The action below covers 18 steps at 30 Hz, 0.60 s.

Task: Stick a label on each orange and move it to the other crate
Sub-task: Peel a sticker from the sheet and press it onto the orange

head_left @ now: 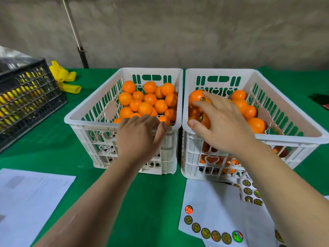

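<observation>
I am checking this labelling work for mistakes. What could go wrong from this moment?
1. The right hand is placing a labelled orange on a pile in the right crate; it may roll and rub its sticker loose.
2. The forearm passes above the sticker sheet, so it could catch or crease the sheet.

Fruit packing or sorting station, makeshift, probably tent or shed. Grey fabric-like backdrop (178, 32) with a slanted metal pole (74, 31) in front. Work table under green cloth (153, 196). Two white slotted plastic crates (92, 111) (267, 138) side by side, both loaded with oranges (145, 108). Black crate (26, 98) at left edge holding yellow produce, sort unclear. Sheets of round holographic label stickers (215, 235) near front edge. Printed paperwork (26, 202) at left. Yellow gloves (64, 77) lying behind.
</observation>
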### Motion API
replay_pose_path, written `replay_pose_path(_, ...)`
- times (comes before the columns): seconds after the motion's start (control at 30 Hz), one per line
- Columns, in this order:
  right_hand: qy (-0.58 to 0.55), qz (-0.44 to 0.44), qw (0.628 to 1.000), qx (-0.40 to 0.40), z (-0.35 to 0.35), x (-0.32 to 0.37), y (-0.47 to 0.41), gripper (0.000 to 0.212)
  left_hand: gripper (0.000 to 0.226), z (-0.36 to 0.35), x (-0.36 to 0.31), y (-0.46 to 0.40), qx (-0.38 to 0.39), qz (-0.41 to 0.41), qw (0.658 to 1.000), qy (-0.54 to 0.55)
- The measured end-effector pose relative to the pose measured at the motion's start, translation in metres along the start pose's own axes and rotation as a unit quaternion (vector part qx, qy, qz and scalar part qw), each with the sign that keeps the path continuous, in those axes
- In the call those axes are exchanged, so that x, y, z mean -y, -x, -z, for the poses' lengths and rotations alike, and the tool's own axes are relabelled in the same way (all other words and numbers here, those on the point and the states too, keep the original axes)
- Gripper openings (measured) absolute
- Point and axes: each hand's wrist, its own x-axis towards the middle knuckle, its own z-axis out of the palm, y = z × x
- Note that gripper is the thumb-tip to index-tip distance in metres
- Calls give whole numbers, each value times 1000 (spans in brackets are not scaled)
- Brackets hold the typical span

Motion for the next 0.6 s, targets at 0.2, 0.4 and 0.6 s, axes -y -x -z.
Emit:
replay_pose_path(0.2, 39, 86, 993, 65, -16, 17, -6, 69, 53, 3, 6, -3, 32, -20, 999, -12)
replay_pose_path(0.4, 35, 79, 989, 117, -18, 13, -10, 83, 49, -3, 4, -2, -4, -15, 1000, -6)
replay_pose_path(0.6, -131, -93, 975, 154, -3, -23, -69, 60, 45, -3, 2, 0, -24, -5, 1000, 6)
